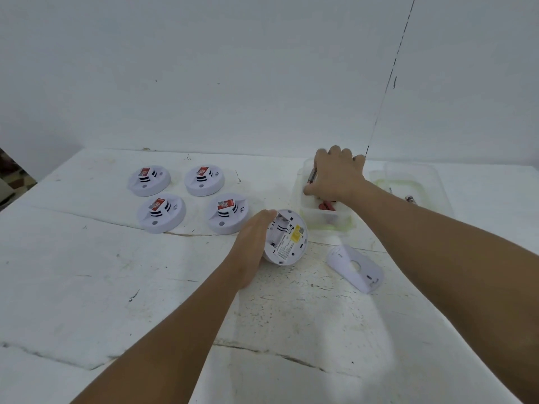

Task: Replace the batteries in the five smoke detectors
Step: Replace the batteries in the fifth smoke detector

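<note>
Single view only: head-worn wide-angle cam, looking fwd and down over the tabletop toward a white wall. Close range (both forearms enter from bottom edge). Marked lens bowing at frame edges. No second view to overlap.

Both arms stretched forward. Left hand curled, thumb side up, gripping something round near the middle. Right hand reaching farther, back up, fingers bent downward, pinching something thin.
</note>
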{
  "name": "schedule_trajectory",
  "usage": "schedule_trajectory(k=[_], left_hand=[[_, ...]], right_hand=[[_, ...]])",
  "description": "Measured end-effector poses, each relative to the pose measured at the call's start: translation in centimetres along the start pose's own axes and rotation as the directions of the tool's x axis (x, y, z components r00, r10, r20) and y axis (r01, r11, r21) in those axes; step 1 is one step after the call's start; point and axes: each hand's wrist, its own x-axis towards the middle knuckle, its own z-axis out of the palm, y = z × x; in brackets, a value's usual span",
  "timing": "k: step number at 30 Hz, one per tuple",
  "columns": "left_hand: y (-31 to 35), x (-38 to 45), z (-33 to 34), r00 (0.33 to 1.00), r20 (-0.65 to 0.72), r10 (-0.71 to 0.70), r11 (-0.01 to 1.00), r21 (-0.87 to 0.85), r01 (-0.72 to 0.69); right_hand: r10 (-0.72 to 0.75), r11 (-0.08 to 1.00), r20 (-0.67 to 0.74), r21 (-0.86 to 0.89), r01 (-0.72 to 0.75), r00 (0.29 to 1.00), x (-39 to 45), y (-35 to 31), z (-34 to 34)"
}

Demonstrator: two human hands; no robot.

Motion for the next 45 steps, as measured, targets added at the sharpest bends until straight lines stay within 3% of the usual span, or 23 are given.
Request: schedule_trajectory(k=[4, 7, 9, 15, 20, 27, 36, 39, 45], left_hand=[[-0.5, 0.0, 0.0, 0.997, -0.004, 0.075, 0.997, 0.018, -0.075], [-1.0, -0.5, 0.0, 0.986, 0.040, 0.159, 0.984, 0.074, -0.162], [-1.1, -0.9, 0.2, 0.974, 0.079, 0.210, 0.967, 0.129, -0.219], [-1.1, -1.7, 0.4, 0.948, 0.124, 0.294, 0.934, 0.174, -0.312], [-1.0, -1.2, -1.7, 0.949, 0.187, 0.253, 0.917, 0.268, -0.297], [-0.8, -1.1, -3.7, 0.889, 0.438, 0.136, 0.883, 0.353, -0.310], [-1.9, -1.5, -3.1, 0.864, 0.402, 0.304, 0.829, 0.335, -0.448], [-2.6, -1.5, -2.7, 0.852, 0.358, 0.382, 0.755, 0.411, -0.511], [-3.2, -1.8, -2.3, 0.834, 0.310, 0.457, 0.719, 0.423, -0.552]], right_hand=[[0.083, 0.942, -0.325, 0.335, 0.032, 0.942, -2.6, -0.9, -1.9], [0.092, 0.789, -0.492, 0.566, 0.238, 0.866, -6.3, -2.3, -2.2], [0.095, 0.682, -0.480, 0.670, 0.294, 0.872, -9.2, -3.0, -1.6], [0.092, 0.491, -0.217, 0.859, 0.145, 0.972, -14.4, -2.9, 2.5], [0.047, 0.512, -0.183, 0.848, 0.133, 0.982, -15.6, -1.7, 5.2], [-0.009, 0.557, -0.238, 0.805, 0.203, 0.971, -15.7, -1.1, 6.9], [-0.060, 0.634, -0.268, 0.734, 0.244, 0.962, -16.3, -1.2, 6.9], [-0.063, 0.632, -0.245, 0.741, 0.229, 0.968, -16.2, -1.3, 6.6], [-0.060, 0.605, -0.195, 0.773, 0.191, 0.979, -15.8, -1.2, 6.2]])
